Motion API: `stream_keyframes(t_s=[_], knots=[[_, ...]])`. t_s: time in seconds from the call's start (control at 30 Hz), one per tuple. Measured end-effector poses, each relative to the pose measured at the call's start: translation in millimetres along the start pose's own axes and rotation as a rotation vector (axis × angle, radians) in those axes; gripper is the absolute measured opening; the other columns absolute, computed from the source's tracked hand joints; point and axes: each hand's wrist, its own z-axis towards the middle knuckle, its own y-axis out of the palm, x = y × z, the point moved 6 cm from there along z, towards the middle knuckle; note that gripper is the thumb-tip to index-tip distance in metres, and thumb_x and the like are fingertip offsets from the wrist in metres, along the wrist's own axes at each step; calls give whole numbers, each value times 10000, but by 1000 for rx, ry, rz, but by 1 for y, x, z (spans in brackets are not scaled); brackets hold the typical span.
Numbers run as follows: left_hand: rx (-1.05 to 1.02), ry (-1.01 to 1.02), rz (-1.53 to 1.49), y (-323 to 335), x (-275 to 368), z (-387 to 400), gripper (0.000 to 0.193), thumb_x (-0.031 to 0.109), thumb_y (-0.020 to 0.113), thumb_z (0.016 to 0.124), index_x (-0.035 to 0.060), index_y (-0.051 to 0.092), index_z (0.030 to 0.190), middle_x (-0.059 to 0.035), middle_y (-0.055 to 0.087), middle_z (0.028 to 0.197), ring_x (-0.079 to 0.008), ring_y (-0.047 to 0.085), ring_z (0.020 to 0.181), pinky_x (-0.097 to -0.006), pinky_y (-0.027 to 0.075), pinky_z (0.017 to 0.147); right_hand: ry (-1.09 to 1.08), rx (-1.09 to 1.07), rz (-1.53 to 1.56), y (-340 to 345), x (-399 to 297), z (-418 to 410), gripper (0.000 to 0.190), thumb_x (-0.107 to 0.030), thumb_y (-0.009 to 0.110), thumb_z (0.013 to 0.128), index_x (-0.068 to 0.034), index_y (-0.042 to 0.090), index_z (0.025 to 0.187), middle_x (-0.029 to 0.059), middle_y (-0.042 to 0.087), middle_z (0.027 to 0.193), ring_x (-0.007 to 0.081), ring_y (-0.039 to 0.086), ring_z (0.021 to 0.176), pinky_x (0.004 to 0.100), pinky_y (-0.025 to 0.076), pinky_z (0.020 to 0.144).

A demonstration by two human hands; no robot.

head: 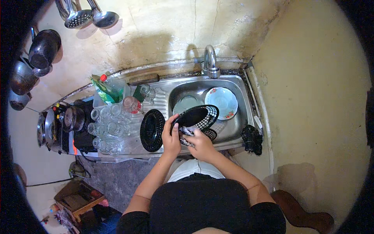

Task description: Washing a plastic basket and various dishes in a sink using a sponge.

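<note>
A black plastic basket (194, 117) with a lattice rim is tilted in my left hand (171, 137), which grips it by its left edge. Against its near side, my right hand (199, 143) presses a pale, foamy scrubber (188, 131). Part of another black lattice basket (210, 134) shows just below, over the sink. In the steel sink basin (244, 96) lie a white floral bowl (222, 102) and a pale greenish dish (187, 103). More black baskets, or one, (152, 130) rest on the ribbed drainboard beside my left hand.
Several glass mugs (117, 128) crowd the drainboard's left part, near a plastic container (126, 87) with a green pouch. The faucet (211, 61) arches over the sink's back edge. A black plastic bag (252, 140) hangs at the right corner. A stove with pans (74, 118) stands left.
</note>
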Motion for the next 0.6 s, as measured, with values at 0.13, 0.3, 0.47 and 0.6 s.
stream_keyframes(t_s=[0.13, 0.3, 0.47, 0.6], knots=[[35, 46, 57, -15, -3, -5, 307, 172, 402, 964, -24, 500, 1180, -118, 545, 1142, -202, 513, 1052, -309, 366, 950, 91, -63, -248, -4, 20, -2, 389, -97, 595, 715, -159, 643, 1096, 152, 514, 1086, 322, 559, 942, 391, 489, 768], [-54, 58, 142, -18, 2, -10, 285, 150, 467, 919, 1, 558, 1145, -151, 593, 1076, -260, 559, 1014, -322, 394, 911, 310, 73, -463, -25, 80, -5, 432, -100, 598, 705, -130, 613, 1136, 169, 502, 1125, 333, 540, 937, 414, 467, 791], [-185, 43, 150, 9, 15, -16, 310, 168, 497, 903, 23, 535, 1174, -180, 569, 1034, -295, 547, 982, -348, 402, 888, 513, 261, -39, -7, 115, -8, 322, -94, 568, 740, -18, 601, 1051, 215, 478, 1154, 377, 525, 983, 416, 441, 854], [-185, 71, 216, 16, 12, -15, 328, 178, 477, 911, 19, 512, 1195, -192, 551, 1066, -319, 532, 1007, -363, 401, 895, 203, 347, 215, 0, 79, 3, 288, -85, 560, 736, 2, 600, 1007, 218, 469, 1186, 395, 513, 1020, 403, 424, 881]])
